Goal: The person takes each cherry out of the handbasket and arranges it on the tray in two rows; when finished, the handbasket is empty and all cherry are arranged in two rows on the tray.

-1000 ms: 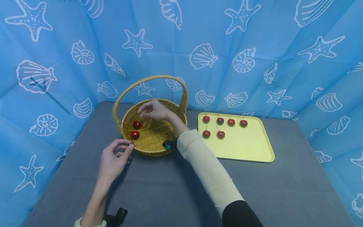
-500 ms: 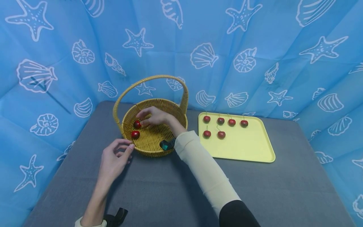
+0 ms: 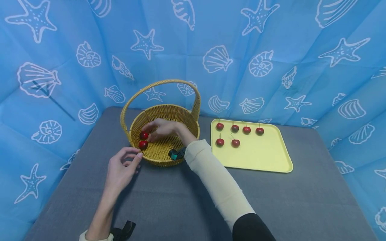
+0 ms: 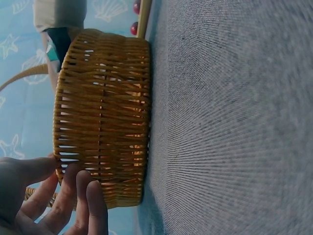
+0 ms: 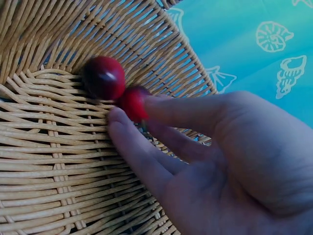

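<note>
A round yellow wicker basket [image 3: 164, 157] with a tall arched handle stands at the left of the table. My left hand [image 3: 122, 169] holds its near-left rim, the thumb at the edge and the fingers against the outer wall [image 4: 105, 112]. Inside the basket, my right hand [image 3: 164, 129] pinches a dark red cherry [image 5: 133, 103] between thumb and fingers. A second cherry [image 5: 103, 78] lies right beside it, nearer the left hand. Both rest low along the basket's left side, and the fingers partly cover the pinched one.
To the right of the basket lies a yellow tray [image 3: 259, 157]. Several stemmed cherries [image 3: 235, 143] sit in two rows on its left and back part. A blue shell-print curtain [image 3: 223, 87] hangs behind the grey table [image 3: 181, 201].
My right hand has lowered into the basket and closed on the farther cherry, which has shifted slightly toward the nearer one. The left hand has stayed on the rim.
</note>
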A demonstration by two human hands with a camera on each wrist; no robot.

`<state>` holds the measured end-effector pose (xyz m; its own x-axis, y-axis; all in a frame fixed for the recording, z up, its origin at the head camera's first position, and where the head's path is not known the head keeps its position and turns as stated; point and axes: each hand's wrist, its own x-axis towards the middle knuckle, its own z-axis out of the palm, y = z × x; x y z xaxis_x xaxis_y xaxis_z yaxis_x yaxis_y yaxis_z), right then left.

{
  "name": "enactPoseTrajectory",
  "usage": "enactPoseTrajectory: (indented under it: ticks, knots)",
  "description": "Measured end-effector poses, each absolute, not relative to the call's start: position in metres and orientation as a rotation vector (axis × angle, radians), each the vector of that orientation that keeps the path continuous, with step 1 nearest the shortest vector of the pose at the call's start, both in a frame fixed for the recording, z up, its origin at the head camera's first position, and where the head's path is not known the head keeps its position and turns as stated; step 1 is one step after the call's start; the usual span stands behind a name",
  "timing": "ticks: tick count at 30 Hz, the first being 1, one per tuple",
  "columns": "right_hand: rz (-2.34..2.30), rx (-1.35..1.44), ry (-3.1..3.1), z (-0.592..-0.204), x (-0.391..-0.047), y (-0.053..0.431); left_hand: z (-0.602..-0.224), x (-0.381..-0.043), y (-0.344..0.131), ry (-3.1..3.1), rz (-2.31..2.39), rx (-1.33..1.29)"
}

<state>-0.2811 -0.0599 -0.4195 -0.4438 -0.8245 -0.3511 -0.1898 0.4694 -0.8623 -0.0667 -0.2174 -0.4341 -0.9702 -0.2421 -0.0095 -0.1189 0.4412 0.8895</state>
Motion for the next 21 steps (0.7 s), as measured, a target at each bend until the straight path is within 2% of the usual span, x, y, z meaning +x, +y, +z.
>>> enactPoseTrajectory:
  ticks: [9, 15, 21]
  knots:
    - [-1.029, -0.884, 1.714, -0.4158, -0.2754, -0.0607, -0.4337, -0.0663, -0.2187, -2.579, -1.57, 0.319]
    - [-1.002, -0.963, 1.849, -0.4198, -0.2788, -0.0624, -0.4333, -0.0663, -0.219, -2.579, -1.571, 0.319]
    - [-1.082, -0.91, 1.949, -0.4142, -0.2785, -0.057, -0.4337, -0.0668, -0.2189, -2.568, -1.575, 0.308]
